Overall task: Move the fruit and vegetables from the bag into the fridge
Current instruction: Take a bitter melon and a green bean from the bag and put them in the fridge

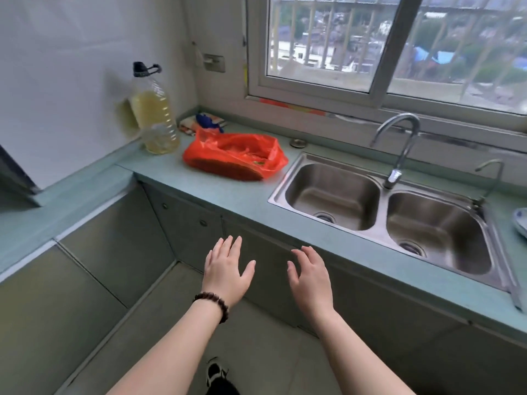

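Note:
A red plastic bag lies on the pale green counter, left of the sink, with something green showing at its mouth. My left hand, with a bead bracelet at the wrist, is held out in front of the cabinet doors, fingers straight and empty. My right hand hovers beside it, fingers relaxed and spread, holding nothing. Both hands are well below and in front of the bag. No fridge is plainly in view.
A large oil bottle stands in the counter corner, with a cloth and a blue object behind the bag. A double steel sink with a tap lies to the right. A dish shows at the right edge.

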Available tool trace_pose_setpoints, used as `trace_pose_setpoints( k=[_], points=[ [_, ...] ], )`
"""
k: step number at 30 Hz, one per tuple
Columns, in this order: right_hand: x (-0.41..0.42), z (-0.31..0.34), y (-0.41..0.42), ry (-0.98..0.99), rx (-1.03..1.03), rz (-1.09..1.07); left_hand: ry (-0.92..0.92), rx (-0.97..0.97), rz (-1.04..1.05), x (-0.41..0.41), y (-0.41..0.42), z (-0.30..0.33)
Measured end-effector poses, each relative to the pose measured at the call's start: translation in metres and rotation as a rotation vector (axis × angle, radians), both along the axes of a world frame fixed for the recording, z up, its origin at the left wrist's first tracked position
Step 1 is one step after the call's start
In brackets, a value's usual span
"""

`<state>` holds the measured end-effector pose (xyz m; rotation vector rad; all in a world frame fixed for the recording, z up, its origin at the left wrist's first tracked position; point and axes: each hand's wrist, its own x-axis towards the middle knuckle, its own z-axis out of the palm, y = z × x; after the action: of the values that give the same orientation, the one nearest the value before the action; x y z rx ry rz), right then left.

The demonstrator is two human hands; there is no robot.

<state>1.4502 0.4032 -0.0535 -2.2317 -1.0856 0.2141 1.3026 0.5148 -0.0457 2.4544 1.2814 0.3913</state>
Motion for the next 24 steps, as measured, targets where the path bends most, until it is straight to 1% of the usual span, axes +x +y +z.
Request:
trace_pose_setpoints(
  k=[4,13,21,24],
  points=[
    [0.006,-0.007,0.085,0.007,0.002,0.031,0.016,-0.015,0.029,0.004,0.078,-0.009],
    [0.024,0.001,0.268,-0.026,-0.018,0.076,0.093,-0.002,-0.027,0.015,0.248,-0.006],
    [0.045,-0.012,0.359,-0.010,-0.034,0.066,0.137,-0.020,-0.106,0.048,0.342,-0.019],
    [0.065,-0.015,0.388,-0.056,-0.008,0.024,0.135,-0.009,-0.145,0.070,0.375,-0.024]
  ],
)
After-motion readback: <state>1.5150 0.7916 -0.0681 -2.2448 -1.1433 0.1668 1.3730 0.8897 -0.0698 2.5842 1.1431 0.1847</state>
